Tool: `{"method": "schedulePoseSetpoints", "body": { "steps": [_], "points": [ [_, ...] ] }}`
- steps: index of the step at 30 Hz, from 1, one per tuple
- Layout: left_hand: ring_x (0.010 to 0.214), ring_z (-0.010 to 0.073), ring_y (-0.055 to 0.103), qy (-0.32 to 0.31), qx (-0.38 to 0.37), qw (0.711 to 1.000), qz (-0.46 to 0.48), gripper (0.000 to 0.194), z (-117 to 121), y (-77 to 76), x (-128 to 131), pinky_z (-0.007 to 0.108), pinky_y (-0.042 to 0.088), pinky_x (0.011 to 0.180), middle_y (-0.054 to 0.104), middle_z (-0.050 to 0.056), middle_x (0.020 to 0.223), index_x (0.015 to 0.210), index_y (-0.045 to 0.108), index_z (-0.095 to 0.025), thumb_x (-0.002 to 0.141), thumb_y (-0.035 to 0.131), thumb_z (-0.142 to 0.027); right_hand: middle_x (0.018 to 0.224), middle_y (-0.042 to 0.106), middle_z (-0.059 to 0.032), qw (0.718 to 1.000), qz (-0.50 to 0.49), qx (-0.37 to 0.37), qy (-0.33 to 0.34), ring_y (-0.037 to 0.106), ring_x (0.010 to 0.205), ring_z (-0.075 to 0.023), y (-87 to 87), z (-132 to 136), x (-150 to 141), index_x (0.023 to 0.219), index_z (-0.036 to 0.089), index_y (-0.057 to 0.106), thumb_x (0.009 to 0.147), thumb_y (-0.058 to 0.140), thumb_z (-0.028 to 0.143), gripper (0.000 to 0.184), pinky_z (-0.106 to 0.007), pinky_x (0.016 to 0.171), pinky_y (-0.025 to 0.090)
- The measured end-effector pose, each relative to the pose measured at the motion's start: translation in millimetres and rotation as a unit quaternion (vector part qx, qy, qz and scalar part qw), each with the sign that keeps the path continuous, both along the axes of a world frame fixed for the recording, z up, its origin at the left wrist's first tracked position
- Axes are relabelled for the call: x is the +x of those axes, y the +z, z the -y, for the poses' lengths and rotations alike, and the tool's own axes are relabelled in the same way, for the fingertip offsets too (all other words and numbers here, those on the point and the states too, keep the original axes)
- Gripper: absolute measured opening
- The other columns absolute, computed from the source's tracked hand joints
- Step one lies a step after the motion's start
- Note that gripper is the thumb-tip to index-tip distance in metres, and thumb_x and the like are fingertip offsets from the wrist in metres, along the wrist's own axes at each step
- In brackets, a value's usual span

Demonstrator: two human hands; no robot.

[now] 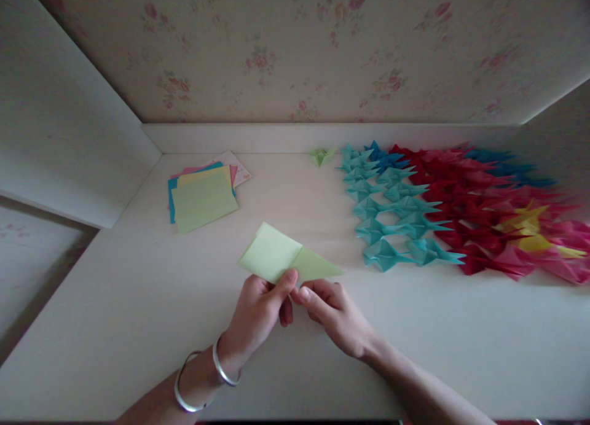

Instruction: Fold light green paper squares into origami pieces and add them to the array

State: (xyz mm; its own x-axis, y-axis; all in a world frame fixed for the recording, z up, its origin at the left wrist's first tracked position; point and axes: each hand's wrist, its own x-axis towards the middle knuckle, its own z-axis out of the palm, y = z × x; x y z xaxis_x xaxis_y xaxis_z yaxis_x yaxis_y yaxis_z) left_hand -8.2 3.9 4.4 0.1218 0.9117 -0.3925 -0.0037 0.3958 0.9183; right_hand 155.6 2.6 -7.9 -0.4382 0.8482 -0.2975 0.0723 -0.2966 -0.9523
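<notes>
A light green sheet of paper (286,258), partly folded with a raised square flap on the left and a triangular point to the right, is held just above the white table (138,302). My left hand (258,311), with two silver bangles on the wrist, pinches the paper's near edge with thumb and fingers. My right hand (329,311) pinches the same edge right beside it, fingers curled.
A stack of coloured paper squares (203,194), green on top, lies at the back left. Rows of folded paper cranes in teal (391,219), blue, red (470,216), pink and yellow fill the right side. One green folded crane (322,156) sits by the back wall.
</notes>
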Motion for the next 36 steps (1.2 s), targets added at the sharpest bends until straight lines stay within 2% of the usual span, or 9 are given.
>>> {"method": "schedulePoseSetpoints", "body": {
  "steps": [2,4,11,14,18,20,24,27,36],
  "points": [
    [0.034,0.0073,0.043,-0.061,-0.012,0.998,0.022,0.057,3.6,-1.7,3.5,0.019,0.031,0.038,0.047,-0.002,0.036,0.051,0.059,-0.014,0.088,0.057,-0.058,0.057,0.045,0.0032,1.0,0.007,0.007,0.028,0.034,0.052,-0.0106,-0.6,4.1,-2.9,0.066,0.017,0.06,0.095,0.043,0.062,0.056,-0.024,0.049,0.026],
    [0.032,0.0073,0.04,-0.086,-0.03,0.995,0.05,0.057,5.6,-3.6,5.5,0.02,0.027,0.036,0.045,-0.003,0.036,0.053,0.058,-0.015,0.087,0.056,-0.06,0.056,0.044,0.0034,1.0,0.012,0.005,0.012,0.033,0.052,-0.0109,-1.0,5.7,-3.0,0.063,0.018,0.055,0.096,0.039,0.063,0.058,-0.024,0.049,0.027],
    [0.032,0.0059,0.038,-0.043,-0.044,0.997,0.042,0.053,7.3,-4.9,5.1,0.02,0.022,0.035,0.044,-0.004,0.042,0.055,0.056,-0.015,0.089,0.056,-0.056,0.047,0.028,0.0056,0.993,0.051,0.009,-0.105,0.025,0.046,-0.01,-1.3,-4.1,10.2,0.049,0.021,0.035,0.095,0.032,0.069,0.066,-0.028,0.047,0.021],
    [0.033,0.006,0.04,-0.022,-0.043,0.998,0.047,0.052,6.3,-5.7,3.1,0.02,0.025,0.037,0.046,-0.004,0.043,0.056,0.057,-0.014,0.09,0.055,-0.054,0.045,0.029,0.0054,0.976,0.028,0.019,-0.216,0.024,0.044,-0.0095,-4.4,-12.6,17.9,0.048,0.021,0.038,0.095,0.035,0.068,0.066,-0.028,0.045,0.019],
    [0.035,0.0061,0.041,0.028,-0.033,0.997,0.066,0.05,2.3,-6.5,-0.1,0.019,0.028,0.038,0.047,-0.004,0.045,0.057,0.057,-0.015,0.091,0.056,-0.052,0.043,0.03,0.0069,0.93,-0.086,0.061,-0.353,0.023,0.04,-0.0088,-9.5,-20.4,25.5,0.055,0.02,0.049,0.097,0.039,0.06,0.059,-0.025,0.041,0.017],
    [0.036,0.0061,0.042,0.039,-0.027,0.996,0.072,0.049,1.2,-5.9,-0.7,0.019,0.029,0.038,0.047,-0.004,0.047,0.059,0.056,-0.015,0.091,0.057,-0.052,0.045,0.039,0.0066,0.925,-0.117,0.091,-0.351,0.03,0.04,-0.0088,-10.7,-19.0,26.6,0.071,0.019,0.06,0.098,0.044,0.054,0.047,-0.023,0.04,0.021],
    [0.037,0.007,0.043,0.016,-0.011,0.999,0.049,0.05,1.8,-4.2,0.4,0.019,0.03,0.039,0.047,-0.004,0.046,0.059,0.055,-0.016,0.093,0.053,-0.053,0.071,0.063,0.002,0.952,-0.081,0.165,-0.244,0.053,0.05,-0.0097,-10.4,-8.3,24.1,0.109,0.024,0.066,0.092,0.064,0.038,0.022,-0.022,0.047,0.041],
    [0.038,0.008,0.044,0.004,-0.002,1.0,0.023,0.051,2.8,-3.1,1.4,0.02,0.032,0.041,0.047,-0.003,0.045,0.06,0.055,-0.016,0.093,0.051,-0.054,0.071,0.067,0.0016,0.952,-0.01,0.212,-0.218,0.062,0.052,-0.0112,-8.5,-3.5,21.3,0.102,0.024,0.07,0.088,0.07,0.026,0.014,-0.023,0.05,0.049],
    [0.041,0.0097,0.046,-0.004,0.0,1.0,0.002,0.052,4.9,-1.3,1.8,0.021,0.036,0.043,0.049,-0.003,0.045,0.063,0.059,-0.016,0.093,0.049,-0.056,0.061,0.075,0.0003,0.918,0.081,0.216,-0.322,0.071,0.053,-0.0144,-1.4,-9.0,16.7,0.086,0.022,0.076,0.084,0.073,0.026,0.006,-0.021,0.053,0.06]
  ]
}}
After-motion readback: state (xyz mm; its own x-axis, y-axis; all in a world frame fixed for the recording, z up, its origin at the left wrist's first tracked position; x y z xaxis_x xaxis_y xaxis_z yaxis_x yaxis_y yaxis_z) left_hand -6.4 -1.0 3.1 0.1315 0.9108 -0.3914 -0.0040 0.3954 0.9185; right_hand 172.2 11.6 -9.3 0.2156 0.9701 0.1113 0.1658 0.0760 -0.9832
